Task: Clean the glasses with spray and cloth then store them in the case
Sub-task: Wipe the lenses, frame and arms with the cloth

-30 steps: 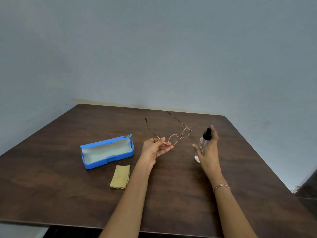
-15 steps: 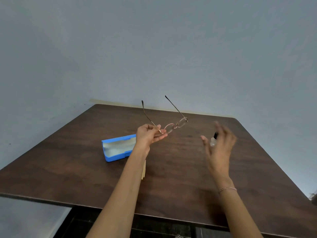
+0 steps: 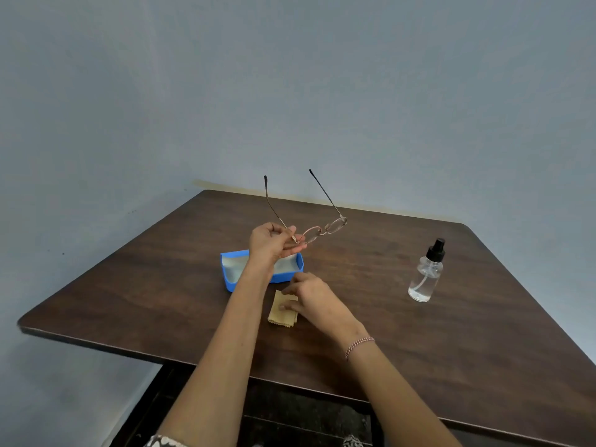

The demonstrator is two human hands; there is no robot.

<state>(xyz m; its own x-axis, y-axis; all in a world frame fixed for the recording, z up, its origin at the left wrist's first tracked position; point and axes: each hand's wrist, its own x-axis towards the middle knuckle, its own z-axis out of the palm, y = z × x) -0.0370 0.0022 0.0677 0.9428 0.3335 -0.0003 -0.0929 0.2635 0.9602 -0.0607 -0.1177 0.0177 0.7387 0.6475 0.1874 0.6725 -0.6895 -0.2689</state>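
Right hand [image 3: 314,296] has dropped onto cloth [image 3: 283,312], seemingly pinching it.

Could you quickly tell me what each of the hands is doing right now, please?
Left hand: closed on the glasses, held up above the blue case.
Right hand: resting on the yellow cloth on the table; grip cannot be told.

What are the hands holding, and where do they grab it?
The left hand holds the glasses up by the hinge corner beside one lens. The right hand rests on the yellow cloth on the table; whether it grips it cannot be told.
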